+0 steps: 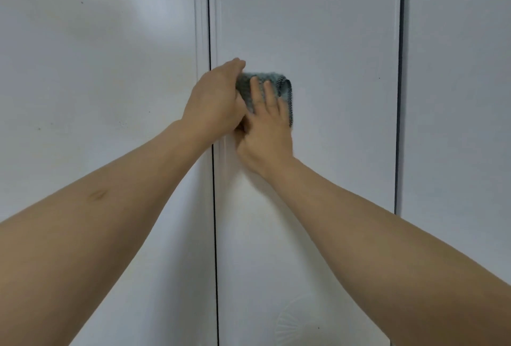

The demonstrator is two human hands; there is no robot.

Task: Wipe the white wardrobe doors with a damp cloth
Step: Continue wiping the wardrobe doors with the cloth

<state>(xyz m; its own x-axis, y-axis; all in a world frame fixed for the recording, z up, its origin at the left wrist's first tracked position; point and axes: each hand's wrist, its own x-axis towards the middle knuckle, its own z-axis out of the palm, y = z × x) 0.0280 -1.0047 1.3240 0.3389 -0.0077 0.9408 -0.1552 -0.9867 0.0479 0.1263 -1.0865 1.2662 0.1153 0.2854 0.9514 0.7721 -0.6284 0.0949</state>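
Pressing a folded grey-green cloth [269,84] flat against the middle wardrobe door [318,27], both hands met just right of the dark gap between the left door [96,69] and the middle one. From the head view, the right hand [266,130] lay on the cloth with its fingers straight and close together, pointing up the door, while the left hand [215,99] came in from the side and covered the cloth's left edge, its fingers stretched over the top; whether its thumb hooked under the fabric could not be told. The cloth looked folded into a small pad, its long axis running roughly up and down, with a stitched dark edge showing on its right side. Wiping seemed to be under way at mid-height on the middle door. No clear wet streaks showed anywhere, so how much was done could not be judged; small dark specks remained on the left door, and the right door [456,96] probably awaited wiping too.
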